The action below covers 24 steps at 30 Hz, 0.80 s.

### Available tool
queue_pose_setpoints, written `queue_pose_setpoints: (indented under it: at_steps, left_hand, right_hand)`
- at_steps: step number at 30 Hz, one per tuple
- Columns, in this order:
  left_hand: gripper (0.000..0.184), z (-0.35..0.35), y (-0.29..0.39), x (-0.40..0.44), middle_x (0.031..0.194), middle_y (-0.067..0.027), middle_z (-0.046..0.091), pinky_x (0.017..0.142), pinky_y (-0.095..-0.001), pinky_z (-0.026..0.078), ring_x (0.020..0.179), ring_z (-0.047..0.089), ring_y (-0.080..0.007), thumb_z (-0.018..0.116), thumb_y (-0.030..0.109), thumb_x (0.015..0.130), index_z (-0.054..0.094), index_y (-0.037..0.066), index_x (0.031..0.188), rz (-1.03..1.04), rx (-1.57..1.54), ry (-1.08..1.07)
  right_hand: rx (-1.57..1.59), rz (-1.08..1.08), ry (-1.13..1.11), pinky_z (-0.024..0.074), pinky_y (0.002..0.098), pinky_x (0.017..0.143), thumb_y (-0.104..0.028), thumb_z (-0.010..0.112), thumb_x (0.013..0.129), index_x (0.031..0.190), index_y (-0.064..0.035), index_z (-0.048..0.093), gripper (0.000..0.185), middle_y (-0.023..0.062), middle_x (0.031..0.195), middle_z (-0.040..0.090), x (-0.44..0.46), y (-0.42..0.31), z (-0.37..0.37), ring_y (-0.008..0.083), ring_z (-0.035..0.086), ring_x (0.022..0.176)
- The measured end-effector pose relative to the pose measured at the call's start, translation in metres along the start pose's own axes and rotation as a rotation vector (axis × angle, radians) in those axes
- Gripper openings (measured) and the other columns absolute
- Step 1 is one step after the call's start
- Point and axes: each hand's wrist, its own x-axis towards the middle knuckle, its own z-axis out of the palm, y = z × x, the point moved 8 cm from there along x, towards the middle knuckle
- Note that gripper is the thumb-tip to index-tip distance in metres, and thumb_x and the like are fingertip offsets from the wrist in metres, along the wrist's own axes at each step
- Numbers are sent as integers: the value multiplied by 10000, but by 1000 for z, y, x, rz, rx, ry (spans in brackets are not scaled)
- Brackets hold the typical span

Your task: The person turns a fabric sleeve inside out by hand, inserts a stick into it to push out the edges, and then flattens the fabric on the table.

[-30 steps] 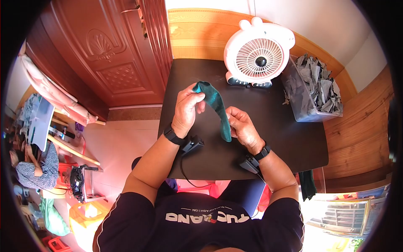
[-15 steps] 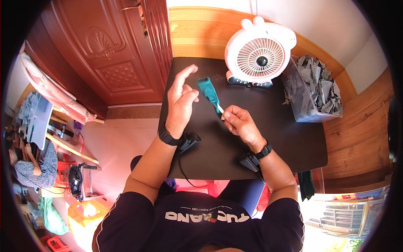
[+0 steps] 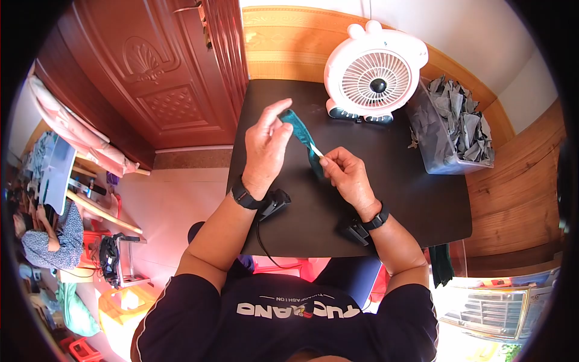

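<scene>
A narrow teal fabric strip (image 3: 301,134) stretches between my two hands above the dark table. At its upper end is my left hand (image 3: 265,148), its thumb against the fabric and its index finger reaching out above. My right hand (image 3: 348,175) pinches a short white stick-like piece (image 3: 316,151) that lies along the strip's lower part. The strip's lower end hangs beside my right fingertips; whether they also grip the fabric is hidden.
A white animal-shaped fan (image 3: 377,84) stands at the back of the table (image 3: 398,199). To its right, a clear plastic bin (image 3: 443,151) holds grey fabric pieces (image 3: 461,120). Black devices (image 3: 274,204) sit by both wrists. Another person (image 3: 51,244) is at far left.
My left hand has moved right and its fingers have come together on the strip's upper end. My right hand still pinches the white piece and has barely moved.
</scene>
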Motion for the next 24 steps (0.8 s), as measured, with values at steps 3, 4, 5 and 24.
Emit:
queue_pose_setpoints:
  at_steps: [3, 4, 5, 24]
  left_hand:
    - [155, 4, -9, -1, 661, 40, 408, 550, -229, 350, 606, 379, -52, 552, 101, 894, 600, 12, 1011, -78, 29, -63]
    - [92, 3, -10, 0, 670, 37, 436, 526, -223, 346, 595, 403, -46, 554, 121, 907, 575, 32, 902, -63, 13, -55]
    - [93, 3, -13, 0, 681, 32, 450, 519, -218, 348, 591, 413, -45, 552, 127, 914, 567, 40, 883, -121, -67, -38]
    - [156, 7, -32, 4, 732, -6, 576, 477, -192, 395, 578, 541, -72, 571, 132, 879, 579, 32, 998, -319, -525, -77]
  right_hand:
    - [-111, -75, 63, 405, 204, 531, -130, 656, 904, 857, -21, 590, 136, -24, 656, 589, 1, -2, -5, 37, 500, 586]
    - [-143, -92, 87, 419, 207, 545, -121, 663, 897, 856, -15, 590, 135, -22, 657, 594, 0, -2, -7, 41, 512, 594]
    - [-128, -104, 99, 426, 209, 553, -115, 666, 893, 857, -15, 590, 131, -20, 661, 595, 0, -2, -8, 42, 514, 600]
    - [23, -148, 124, 430, 194, 595, -68, 672, 882, 856, -26, 575, 109, -38, 712, 579, -3, -7, -7, 19, 493, 647]
